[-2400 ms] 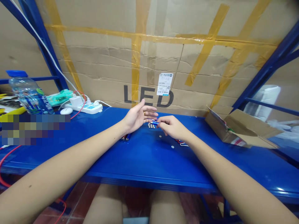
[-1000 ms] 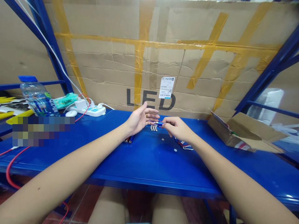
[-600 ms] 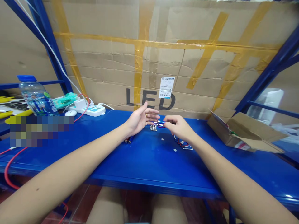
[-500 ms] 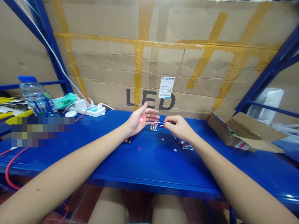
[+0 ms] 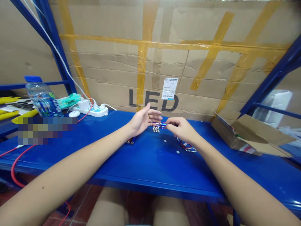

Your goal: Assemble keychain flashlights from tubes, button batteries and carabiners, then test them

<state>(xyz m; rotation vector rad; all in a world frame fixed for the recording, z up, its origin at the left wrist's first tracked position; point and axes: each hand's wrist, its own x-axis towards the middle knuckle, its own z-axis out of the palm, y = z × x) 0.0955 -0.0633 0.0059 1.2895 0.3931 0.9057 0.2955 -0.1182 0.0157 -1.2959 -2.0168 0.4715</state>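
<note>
Between thumb and fingers, my right hand [image 5: 180, 127] pinches a small blue laser pointer [image 5: 162, 124] with a silvery end turned to the left. Facing that end is my left hand [image 5: 143, 119], palm inward and fingers stretched out; whether its fingertips touch the pointer I cannot tell. Just below the pointer, several silver button cells [image 5: 156, 129] lie grouped on the blue table [image 5: 141, 166]. Dark, metal-tipped tubes [image 5: 130, 142] show partly under my left wrist. Beside my right wrist are several carabiner clips [image 5: 187, 146] in red, blue and silver.
Two small pale discs, one [image 5: 165, 141] nearer the cells and another [image 5: 178, 152], lie on the table. An open cardboard box [image 5: 244, 138] stands at right. To the left are a bottle [image 5: 43, 100], a power strip [image 5: 94, 110] and a red cable [image 5: 17, 163]. Large cardboard [image 5: 113, 72] backs the table.
The red light spot on my left palm and the one on the table have vanished. Both hands keep nearly the same pose; the whole view has shifted slightly.
</note>
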